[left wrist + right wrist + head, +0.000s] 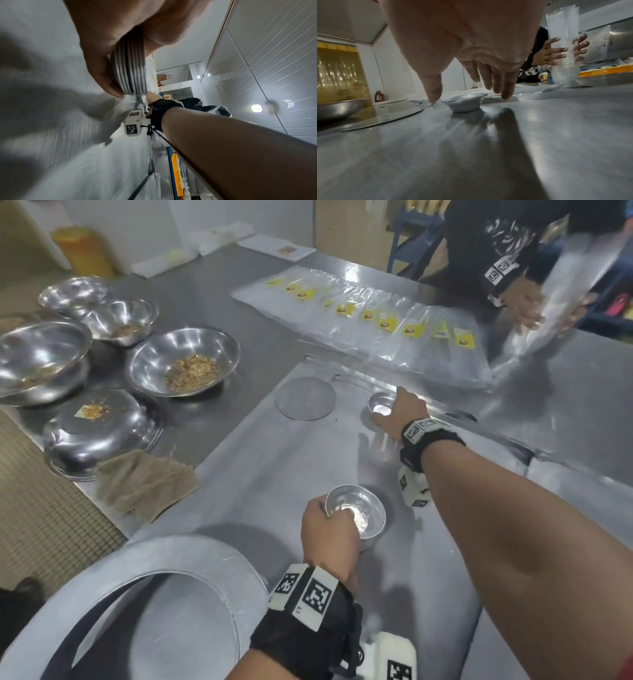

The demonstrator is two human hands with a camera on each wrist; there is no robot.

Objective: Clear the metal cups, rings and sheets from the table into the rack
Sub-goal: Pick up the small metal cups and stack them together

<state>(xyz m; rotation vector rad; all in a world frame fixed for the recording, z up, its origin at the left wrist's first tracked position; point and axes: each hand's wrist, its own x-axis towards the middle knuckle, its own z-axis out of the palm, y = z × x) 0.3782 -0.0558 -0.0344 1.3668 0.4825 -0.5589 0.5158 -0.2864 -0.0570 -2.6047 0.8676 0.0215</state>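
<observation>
My left hand [329,529] grips a nested stack of small metal cups [356,513] near the table's front; the left wrist view shows the stacked rims [130,70] between thumb and fingers. Farther back, a single metal cup [381,405] stands on the steel table. My right hand [399,416] hovers over it with fingers spread and straight; in the right wrist view the fingertips [506,94] hang just behind the cup [464,102], the thumb at its left. A thin round metal sheet [305,398] lies flat left of that cup. A large metal ring [137,594] lies at the front left.
Several steel bowls [185,361], some with crumbs, and a burlap cloth [144,484] fill the left side. Labelled clear bags [370,320] lie in a row at the back. Another person [524,299] at the far right holds a clear bag.
</observation>
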